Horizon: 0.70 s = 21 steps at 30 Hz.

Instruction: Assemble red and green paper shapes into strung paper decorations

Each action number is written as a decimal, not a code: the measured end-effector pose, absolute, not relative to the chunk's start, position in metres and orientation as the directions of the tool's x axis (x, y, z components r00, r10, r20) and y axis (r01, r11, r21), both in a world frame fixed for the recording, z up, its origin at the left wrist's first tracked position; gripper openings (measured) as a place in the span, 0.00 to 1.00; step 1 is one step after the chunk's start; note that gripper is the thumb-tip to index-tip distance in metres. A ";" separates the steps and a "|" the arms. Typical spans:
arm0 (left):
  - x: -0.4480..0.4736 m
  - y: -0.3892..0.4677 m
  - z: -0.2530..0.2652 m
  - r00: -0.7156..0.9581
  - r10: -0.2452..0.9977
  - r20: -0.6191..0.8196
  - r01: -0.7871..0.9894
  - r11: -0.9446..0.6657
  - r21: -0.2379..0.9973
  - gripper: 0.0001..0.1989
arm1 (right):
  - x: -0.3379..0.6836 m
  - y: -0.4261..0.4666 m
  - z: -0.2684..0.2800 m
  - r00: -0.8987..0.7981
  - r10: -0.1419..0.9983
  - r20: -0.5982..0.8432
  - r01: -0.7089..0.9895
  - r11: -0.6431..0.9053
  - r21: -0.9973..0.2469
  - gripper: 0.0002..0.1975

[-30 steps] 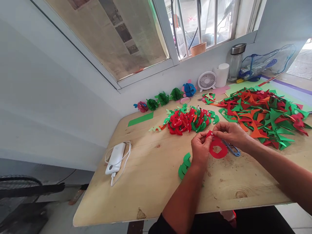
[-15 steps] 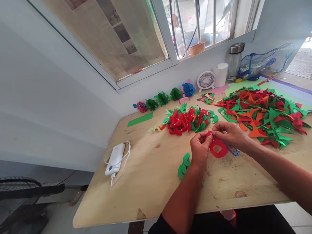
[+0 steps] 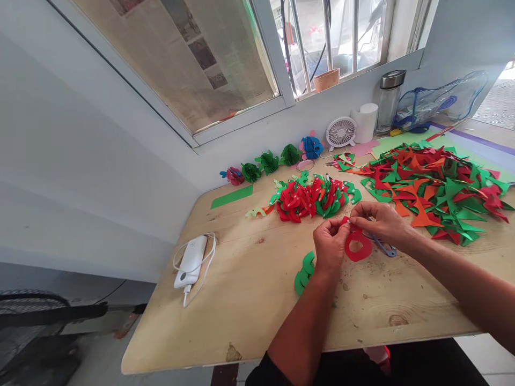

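A red paper cut-out (image 3: 364,252) with a round hole hangs between my hands over the table. My left hand (image 3: 330,241) pinches its upper end between thumb and fingers. From the other side, my right hand (image 3: 376,220) is closed on the same end, fingertips touching those of the left. A blue-grey handled tool (image 3: 386,249), which looks like scissors, shows under my right hand; whether the hand holds it or it lies on the wood, I cannot tell. Curved green paper pieces (image 3: 303,273) lie beside my left forearm.
Beyond my hands lies a heap of red and green curved pieces (image 3: 300,201). Paper scraps (image 3: 434,187) pile up at right. Green paper balls (image 3: 267,162), a small fan (image 3: 340,133) and a glass bottle (image 3: 388,104) line the wall. A white power bank (image 3: 191,261) lies at left.
The red cut-out has turned slightly and its ring hangs a little further left. Both hands keep their pinch at nearly the same place.
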State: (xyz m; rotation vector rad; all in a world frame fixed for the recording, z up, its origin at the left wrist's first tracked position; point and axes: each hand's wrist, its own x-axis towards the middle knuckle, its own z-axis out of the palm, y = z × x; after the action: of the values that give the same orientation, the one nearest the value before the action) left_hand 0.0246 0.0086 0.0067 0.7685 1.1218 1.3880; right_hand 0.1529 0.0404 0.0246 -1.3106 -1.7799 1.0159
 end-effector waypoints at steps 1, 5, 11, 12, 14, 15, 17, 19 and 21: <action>0.025 0.009 0.007 -0.153 0.977 -0.151 -0.351 0.089 0.932 0.07 | 0.153 0.040 0.026 -0.253 0.964 0.081 0.414 0.184 -0.891 0.10; 0.024 0.009 0.006 -0.155 0.977 -0.148 -0.334 0.089 0.938 0.07 | 0.152 0.039 0.028 -0.253 0.966 0.057 0.394 0.157 -0.906 0.12; 0.024 0.009 0.008 -0.158 0.973 -0.169 -0.335 0.108 0.936 0.08 | 0.154 0.042 0.026 -0.159 0.985 0.070 0.334 0.120 -0.935 0.10; 0.024 0.009 0.008 -0.156 0.972 -0.174 -0.342 0.112 0.933 0.09 | 0.155 0.043 0.026 -0.156 0.986 0.057 0.321 0.105 -0.941 0.11; 0.024 0.009 0.008 -0.153 0.973 -0.173 -0.351 0.110 0.930 0.09 | 0.157 0.043 0.025 -0.197 0.980 0.011 0.310 0.073 -0.948 0.12; 0.024 0.009 0.008 -0.151 0.974 -0.168 -0.351 0.106 0.930 0.09 | 0.157 0.042 0.025 -0.231 0.973 -0.009 0.311 0.066 -0.948 0.12; 0.024 0.009 0.007 -0.147 0.976 -0.158 -0.346 0.099 0.933 0.09 | 0.157 0.042 0.024 -0.300 0.953 -0.027 0.313 0.072 -0.947 0.12; 0.024 0.009 0.005 -0.134 0.980 -0.147 -0.340 0.094 0.936 0.09 | 0.157 0.041 0.022 -0.329 0.944 -0.016 0.314 0.093 -0.945 0.13; 0.024 0.009 0.004 -0.118 0.982 -0.145 -0.336 0.098 0.937 0.09 | 0.156 0.042 0.020 -0.322 0.947 -0.007 0.325 0.103 -0.940 0.13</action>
State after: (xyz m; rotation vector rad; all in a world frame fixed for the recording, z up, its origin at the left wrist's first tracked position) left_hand 0.0240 0.0089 0.0041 0.8011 1.1120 1.3582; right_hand 0.1557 0.0416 0.0196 -1.2505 -1.7368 1.2237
